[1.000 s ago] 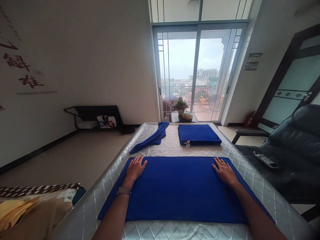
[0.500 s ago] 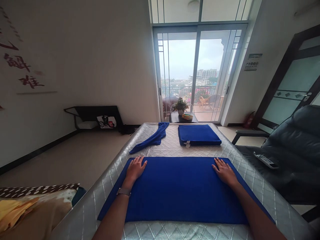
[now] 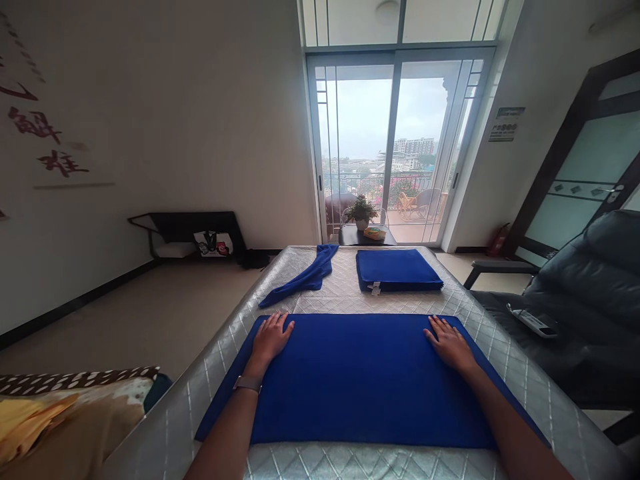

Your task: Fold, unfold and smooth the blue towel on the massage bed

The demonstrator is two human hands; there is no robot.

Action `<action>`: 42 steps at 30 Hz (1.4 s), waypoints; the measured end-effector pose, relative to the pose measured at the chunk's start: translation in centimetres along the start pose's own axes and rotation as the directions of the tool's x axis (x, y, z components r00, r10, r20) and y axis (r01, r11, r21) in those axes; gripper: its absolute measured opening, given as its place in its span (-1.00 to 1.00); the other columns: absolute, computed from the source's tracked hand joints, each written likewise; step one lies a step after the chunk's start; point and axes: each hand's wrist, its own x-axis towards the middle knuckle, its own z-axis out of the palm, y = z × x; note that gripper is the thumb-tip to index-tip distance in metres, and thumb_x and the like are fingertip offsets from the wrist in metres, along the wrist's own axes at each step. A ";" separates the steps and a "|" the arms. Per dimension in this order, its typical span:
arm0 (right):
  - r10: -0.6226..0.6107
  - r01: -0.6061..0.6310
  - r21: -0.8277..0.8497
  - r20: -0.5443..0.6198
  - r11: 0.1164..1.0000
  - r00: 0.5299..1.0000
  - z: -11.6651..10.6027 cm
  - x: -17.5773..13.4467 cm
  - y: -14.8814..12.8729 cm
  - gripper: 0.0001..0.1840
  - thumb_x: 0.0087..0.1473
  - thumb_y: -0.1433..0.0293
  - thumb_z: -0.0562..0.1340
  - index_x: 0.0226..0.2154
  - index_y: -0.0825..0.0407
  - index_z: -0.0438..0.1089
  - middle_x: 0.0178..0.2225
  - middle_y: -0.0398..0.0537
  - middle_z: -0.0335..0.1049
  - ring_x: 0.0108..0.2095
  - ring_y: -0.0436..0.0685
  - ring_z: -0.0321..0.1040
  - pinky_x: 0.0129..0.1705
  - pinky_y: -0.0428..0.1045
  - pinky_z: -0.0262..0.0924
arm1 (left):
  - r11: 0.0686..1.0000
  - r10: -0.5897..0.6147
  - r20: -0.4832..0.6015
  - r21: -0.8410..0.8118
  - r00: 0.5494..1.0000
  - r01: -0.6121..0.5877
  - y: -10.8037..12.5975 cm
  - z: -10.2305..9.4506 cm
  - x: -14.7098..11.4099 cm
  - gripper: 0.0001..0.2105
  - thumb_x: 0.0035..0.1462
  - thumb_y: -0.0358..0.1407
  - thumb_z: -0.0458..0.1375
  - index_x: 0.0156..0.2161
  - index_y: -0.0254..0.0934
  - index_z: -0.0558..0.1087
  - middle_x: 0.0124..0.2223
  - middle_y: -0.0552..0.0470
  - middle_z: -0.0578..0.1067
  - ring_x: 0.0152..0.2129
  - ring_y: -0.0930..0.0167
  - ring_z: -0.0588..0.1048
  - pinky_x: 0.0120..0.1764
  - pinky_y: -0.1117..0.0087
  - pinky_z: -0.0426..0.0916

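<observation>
A blue towel (image 3: 357, 380) lies spread flat across the near part of a table with a silvery quilted cover (image 3: 320, 461). My left hand (image 3: 271, 337) rests palm down on the towel's far left corner, fingers stretched out, a band on the wrist. At the far right corner my right hand (image 3: 449, 341) lies flat too, its fingers a little spread. Beyond the towel, on the right, sits a stack of folded blue towels (image 3: 397, 269) with a white tag at its front. To the left of it lies a loosely crumpled blue towel (image 3: 305, 277).
A black armchair (image 3: 565, 287) with a pale remote-like device (image 3: 533, 321) on its seat stands right of the table. Bedding or cloth (image 3: 85, 420) is at the lower left. Behind the table, a small dark stand (image 3: 357, 237) holds a potted plant (image 3: 361, 212).
</observation>
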 end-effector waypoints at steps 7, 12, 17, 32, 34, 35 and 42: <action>0.000 0.000 -0.002 -0.002 1.000 1.000 0.2 0.1 0.1 -0.24 0.33 0.06 -0.18 0.43 0.08 -0.05 0.46 -0.06 -0.14 0.45 0.17 -0.25 0.43 0.17 -0.32 | 1.000 -0.004 -0.008 -0.023 1.000 0.004 0.0 0.1 0.0 -0.44 0.36 0.01 -0.11 0.27 -0.27 0.34 0.34 -0.20 0.33 0.31 0.17 0.24 0.32 0.06 0.08; -0.001 0.001 -0.017 -0.002 1.000 1.000 0.2 0.1 0.1 -0.25 0.33 0.04 -0.17 0.43 0.04 -0.04 0.46 -0.08 -0.14 0.45 0.16 -0.25 0.43 0.15 -0.33 | 1.000 -0.006 0.002 -0.007 1.000 0.006 0.0 0.1 0.0 -0.44 0.36 0.01 -0.12 0.28 -0.28 0.34 0.35 -0.20 0.32 0.31 0.17 0.24 0.32 0.07 0.09; -0.003 0.002 -0.012 -0.007 1.000 1.000 -0.1 0.0 0.0 -0.24 0.33 0.06 -0.17 0.43 0.07 -0.04 0.46 -0.05 -0.12 0.44 0.17 -0.24 0.43 0.16 -0.32 | 1.000 -0.006 0.022 -0.006 1.000 0.006 0.0 -0.1 0.1 -0.44 0.37 0.00 -0.13 0.29 -0.29 0.33 0.36 -0.20 0.30 0.32 0.17 0.22 0.32 0.06 0.07; 0.009 -0.010 -0.035 -0.035 0.999 0.999 -0.8 -0.6 -0.9 -0.30 0.35 0.15 -0.15 0.41 0.11 0.01 0.44 -0.02 -0.09 0.43 0.22 -0.19 0.42 0.20 -0.26 | 1.000 0.019 -0.042 0.020 0.999 -0.018 1.9 -2.0 -0.6 -0.50 0.36 -0.09 -0.06 0.25 -0.31 0.37 0.34 -0.22 0.32 0.31 0.15 0.24 0.33 0.03 0.08; -0.047 0.042 -0.046 -0.114 0.998 0.992 -1.5 -1.0 -2.6 -0.33 0.35 0.24 -0.15 0.38 0.16 0.08 0.42 0.04 -0.01 0.42 0.23 -0.14 0.42 0.21 -0.25 | 0.995 0.095 -0.129 0.014 0.987 -0.094 4.9 -2.5 -1.1 -0.54 0.37 -0.13 -0.06 0.22 -0.30 0.41 0.32 -0.21 0.37 0.30 0.15 0.26 0.32 0.03 0.11; -0.097 0.091 -0.044 -0.159 0.995 0.983 -1.8 -1.2 -4.0 -0.34 0.35 0.28 -0.17 0.37 0.19 0.11 0.40 0.08 0.04 0.42 0.23 -0.12 0.42 0.20 -0.26 | 0.988 0.154 -0.156 -0.002 0.976 -0.156 6.9 -2.5 -1.5 -0.55 0.38 -0.14 -0.07 0.21 -0.28 0.43 0.30 -0.19 0.39 0.29 0.16 0.28 0.32 0.05 0.13; -0.410 0.412 0.118 -0.042 0.904 0.911 -2.0 -2.3 -16.8 -0.34 0.33 0.33 -0.16 0.40 0.16 0.06 0.42 0.04 -0.05 0.43 0.15 -0.18 0.42 0.11 -0.25 | 0.861 0.489 -0.020 -0.147 0.872 -0.486 20.3 0.0 -3.5 -0.48 0.45 -0.13 -0.23 0.33 -0.30 0.27 0.36 -0.15 0.31 0.33 0.28 0.22 0.34 0.15 0.12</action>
